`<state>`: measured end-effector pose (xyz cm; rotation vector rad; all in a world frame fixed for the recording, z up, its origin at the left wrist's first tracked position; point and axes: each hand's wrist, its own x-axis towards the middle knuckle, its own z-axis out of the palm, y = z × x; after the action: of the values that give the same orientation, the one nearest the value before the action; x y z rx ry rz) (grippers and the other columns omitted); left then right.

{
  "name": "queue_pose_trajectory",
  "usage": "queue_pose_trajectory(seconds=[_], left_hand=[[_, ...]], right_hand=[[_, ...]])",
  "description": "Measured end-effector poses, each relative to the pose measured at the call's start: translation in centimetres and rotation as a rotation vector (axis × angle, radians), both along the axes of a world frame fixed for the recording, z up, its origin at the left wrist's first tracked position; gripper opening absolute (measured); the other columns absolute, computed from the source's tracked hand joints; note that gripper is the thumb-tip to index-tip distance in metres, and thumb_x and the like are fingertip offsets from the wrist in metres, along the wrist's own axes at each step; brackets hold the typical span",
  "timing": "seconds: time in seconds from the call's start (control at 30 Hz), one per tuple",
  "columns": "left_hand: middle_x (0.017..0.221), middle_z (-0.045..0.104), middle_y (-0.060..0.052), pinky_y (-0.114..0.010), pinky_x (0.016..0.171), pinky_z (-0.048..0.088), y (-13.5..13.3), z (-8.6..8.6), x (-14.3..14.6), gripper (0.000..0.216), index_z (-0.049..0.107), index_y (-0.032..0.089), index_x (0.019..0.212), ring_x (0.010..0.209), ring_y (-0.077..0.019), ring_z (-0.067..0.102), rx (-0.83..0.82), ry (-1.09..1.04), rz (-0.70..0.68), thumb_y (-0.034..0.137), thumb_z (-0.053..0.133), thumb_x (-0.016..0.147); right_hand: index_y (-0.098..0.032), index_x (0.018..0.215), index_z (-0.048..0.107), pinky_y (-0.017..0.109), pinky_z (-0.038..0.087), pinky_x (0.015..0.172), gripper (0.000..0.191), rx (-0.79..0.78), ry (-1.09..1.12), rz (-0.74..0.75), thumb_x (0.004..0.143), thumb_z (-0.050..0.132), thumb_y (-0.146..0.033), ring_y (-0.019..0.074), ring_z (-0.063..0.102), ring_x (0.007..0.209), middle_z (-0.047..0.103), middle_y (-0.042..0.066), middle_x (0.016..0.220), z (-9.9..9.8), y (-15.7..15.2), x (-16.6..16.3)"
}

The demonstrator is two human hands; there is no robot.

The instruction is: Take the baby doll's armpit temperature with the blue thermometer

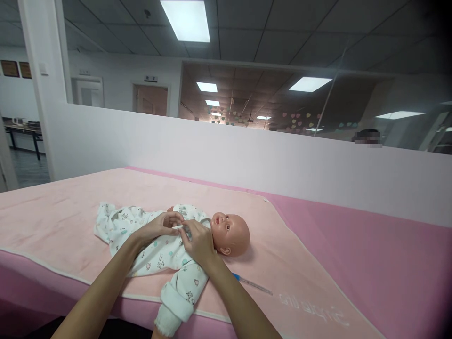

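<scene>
A baby doll [229, 231] lies on its back on a light pink blanket [70, 221], head to the right. It wears a white printed romper [158, 256]. My left hand [158, 227] and my right hand [197, 242] meet over the doll's chest, just below its chin. Both pinch the romper's front edge at the collar, fingers closed on the fabric. One sleeve [178, 296] hangs over the near edge of the bed. A thin thermometer with a blue end [252, 284] lies on the blanket right of my right forearm.
The blanket covers a darker pink mattress [370, 249]. A low white partition wall [282, 160] runs behind it, with glass above. A white pillar [42, 84] stands at the left, and a dark table [23, 129] beyond it. Part of a person's head shows past the partition at right.
</scene>
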<state>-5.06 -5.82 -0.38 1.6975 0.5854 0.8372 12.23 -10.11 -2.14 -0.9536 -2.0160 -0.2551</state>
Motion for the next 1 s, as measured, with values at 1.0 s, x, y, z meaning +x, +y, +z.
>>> queue_pose_trajectory(seconds=[1.0], left_hand=[[0.055, 0.033, 0.006, -0.021, 0.052, 0.026, 0.29, -0.4, 0.04, 0.028, 0.06, 0.018, 0.091, 0.053, -0.0089, 0.031, 0.037, 0.047, 0.11, 0.021, 0.06, 0.064]], right_hand=[[-0.019, 0.093, 0.057, 0.022, 0.038, 0.06, 0.019, 0.0, 0.016, -0.035, 0.086, 0.042, -0.029, 0.0126, 0.057, 0.071, 0.062, 0.003, 0.083, 0.1, 0.16, -0.01]])
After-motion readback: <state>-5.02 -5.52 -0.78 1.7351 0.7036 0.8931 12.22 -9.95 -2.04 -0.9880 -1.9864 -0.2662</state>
